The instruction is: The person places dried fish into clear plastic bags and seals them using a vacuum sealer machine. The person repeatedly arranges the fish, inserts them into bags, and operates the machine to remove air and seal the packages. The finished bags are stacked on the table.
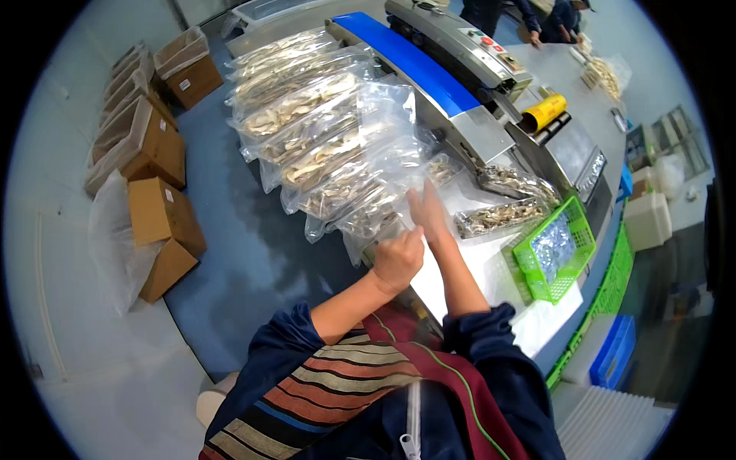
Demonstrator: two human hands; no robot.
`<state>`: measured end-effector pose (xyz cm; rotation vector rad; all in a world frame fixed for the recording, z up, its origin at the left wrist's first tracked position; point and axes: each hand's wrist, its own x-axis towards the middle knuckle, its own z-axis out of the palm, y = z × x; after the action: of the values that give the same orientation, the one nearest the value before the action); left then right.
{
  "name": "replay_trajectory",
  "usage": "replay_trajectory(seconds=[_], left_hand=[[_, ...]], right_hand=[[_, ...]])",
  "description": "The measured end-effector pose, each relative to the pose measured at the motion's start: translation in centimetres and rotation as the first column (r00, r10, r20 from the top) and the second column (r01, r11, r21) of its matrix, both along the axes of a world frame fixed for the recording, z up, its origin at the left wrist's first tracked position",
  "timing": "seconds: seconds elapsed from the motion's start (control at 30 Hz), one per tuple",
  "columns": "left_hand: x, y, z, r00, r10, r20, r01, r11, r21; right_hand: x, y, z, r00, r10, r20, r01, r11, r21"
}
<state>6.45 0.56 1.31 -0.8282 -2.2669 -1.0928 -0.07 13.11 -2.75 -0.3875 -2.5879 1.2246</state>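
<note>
My left hand (398, 260) is curled into a fist against the near edge of the closest clear plastic bag (368, 217), which holds pale dried slices, possibly mushrooms. Just beyond and to its right, my right hand (428, 213) is blurred, with fingers pointing away from me over the bag's edge; whether film lies between them I cannot tell. Several similar filled bags (299, 129) lean in a row leading away along the table's left side. Right of my hands, two filled clear packs (500, 217) lie on the white work surface (489, 261).
A machine with a blue top (414, 66) and control buttons stands beyond the bags. A green plastic basket (555, 250) holds small clear packets. There is a yellow cylinder (546, 110) farther right. Lined cardboard boxes (152, 149) stand left on the floor. Two people (566, 20) work at the far end.
</note>
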Motion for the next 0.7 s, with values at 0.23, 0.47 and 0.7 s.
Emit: replay_trajectory(seconds=[0.23,0.47,0.7], left_hand=[[4.3,-1.8,6.3,0.853,-0.521,-0.041,0.521,0.841,0.15],[1.5,-4.0,4.9,0.962,-0.255,0.099,0.258,0.966,-0.008],[-2.7,-5.0,-0.4,0.988,0.005,0.155,0.015,0.991,-0.132]], right_hand=[[-7.1,4.2,2.0,0.958,-0.274,-0.087,0.281,0.955,0.093],[-11.2,1.5,-1.8,0.949,-0.285,-0.135,0.311,0.779,0.544],[-6.4,-4.7,-4.2,0.984,0.019,-0.175,0.08,0.838,0.54]])
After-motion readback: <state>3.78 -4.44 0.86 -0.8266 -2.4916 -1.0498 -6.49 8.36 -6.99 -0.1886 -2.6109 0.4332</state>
